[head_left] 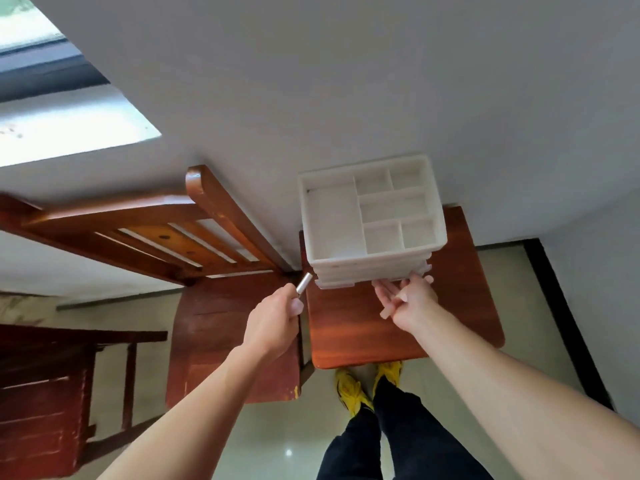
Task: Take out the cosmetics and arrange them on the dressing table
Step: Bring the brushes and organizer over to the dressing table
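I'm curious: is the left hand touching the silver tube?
Touching: the head view shows the left hand curled round the silver tube, its top sticking out.

I am seeing the left hand (277, 317) gripping a silver tube (304, 283), tip pointing just beside the white organizer (363, 263). The right hand (407, 297) is lying palm-up, straight fingers touching the organizer's base. The organizer is standing on the wooden table (363, 327), a wooden chair (228, 327) adjoining.

small wooden table (363, 327) against wall; white compartment organizer (370, 216) stands at its back edge.
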